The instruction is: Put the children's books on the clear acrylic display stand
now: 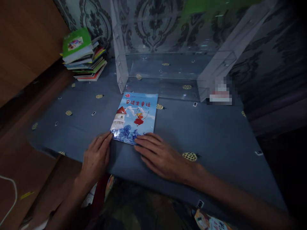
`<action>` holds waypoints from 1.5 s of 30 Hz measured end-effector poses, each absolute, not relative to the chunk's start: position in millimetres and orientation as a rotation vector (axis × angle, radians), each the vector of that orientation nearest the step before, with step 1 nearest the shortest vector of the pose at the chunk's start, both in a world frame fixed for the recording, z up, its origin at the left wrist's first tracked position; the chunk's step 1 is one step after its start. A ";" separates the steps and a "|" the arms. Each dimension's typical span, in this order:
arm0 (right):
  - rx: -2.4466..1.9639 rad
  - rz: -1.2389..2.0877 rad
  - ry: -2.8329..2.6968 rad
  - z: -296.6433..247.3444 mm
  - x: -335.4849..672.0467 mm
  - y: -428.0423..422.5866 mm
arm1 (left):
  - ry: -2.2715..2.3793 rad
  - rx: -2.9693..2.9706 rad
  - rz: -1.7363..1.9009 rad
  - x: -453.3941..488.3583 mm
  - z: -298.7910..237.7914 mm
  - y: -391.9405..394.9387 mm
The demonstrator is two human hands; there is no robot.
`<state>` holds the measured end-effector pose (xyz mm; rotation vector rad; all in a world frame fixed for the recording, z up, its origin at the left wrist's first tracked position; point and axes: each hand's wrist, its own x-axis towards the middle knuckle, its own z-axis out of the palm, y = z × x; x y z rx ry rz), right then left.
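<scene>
Blue book [133, 117], near edge under outstretched right fingers [148, 145], corner against left fingers [102, 142], their grip unclear

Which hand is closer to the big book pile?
Left. The left hand is in front of the book pile; the right hand is farther off to the right, on the blue book.
</scene>
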<state>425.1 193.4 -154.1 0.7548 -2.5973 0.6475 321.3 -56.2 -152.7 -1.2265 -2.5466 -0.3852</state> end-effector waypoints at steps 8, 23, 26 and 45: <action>0.937 0.467 -2.805 -159.7 395.1 138.0 | -2.459 -1.231 -0.404 323.5 -159.8 -58.8; 0.775 0.720 -2.944 -164.8 434.0 162.4 | -2.433 -1.221 -0.288 324.7 -155.7 -54.7; 0.754 0.746 -2.945 -166.1 442.0 168.3 | -2.442 -1.230 -0.308 324.7 -155.9 -55.3; 0.001 0.812 -2.916 -155.6 393.7 217.9 | -2.772 -1.229 -0.742 230.6 -145.0 21.9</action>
